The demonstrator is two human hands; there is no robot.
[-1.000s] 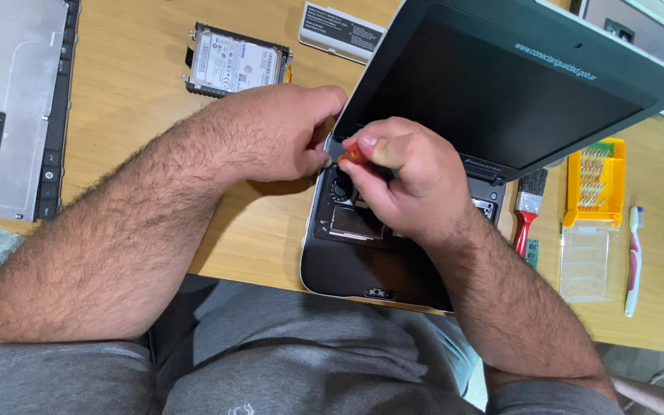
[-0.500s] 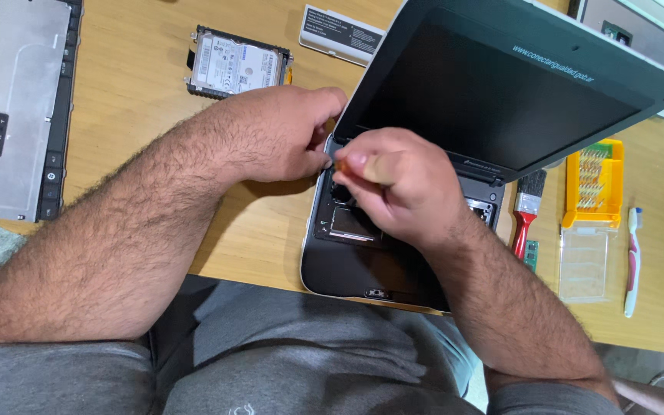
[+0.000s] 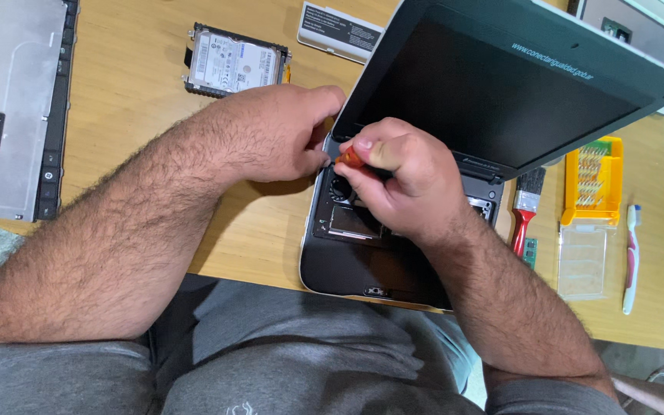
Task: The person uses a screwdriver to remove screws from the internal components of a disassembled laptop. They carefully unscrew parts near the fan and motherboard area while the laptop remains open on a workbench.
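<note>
A small black laptop (image 3: pixel 363 261) lies open on the wooden table with its keyboard removed and its inner parts bare. Its dark screen (image 3: pixel 493 92) leans back. My right hand (image 3: pixel 405 180) is closed around a screwdriver with an orange handle (image 3: pixel 350 159), held over the left part of the exposed base. My left hand (image 3: pixel 278 131) rests against the laptop's left edge beside the screwdriver, fingers curled; I cannot see whether it pinches anything.
A hard drive (image 3: pixel 234 61) and a flat battery pack (image 3: pixel 341 32) lie at the back. A detached keyboard panel (image 3: pixel 13 107) is far left. To the right are a red-handled brush (image 3: pixel 526 211), a yellow bit case (image 3: pixel 593 180), its clear lid (image 3: pixel 582 261) and a toothbrush (image 3: pixel 632 253).
My right hand has turned slightly on the screwdriver, staying at the same spot. My left hand and the laptop have not moved.
</note>
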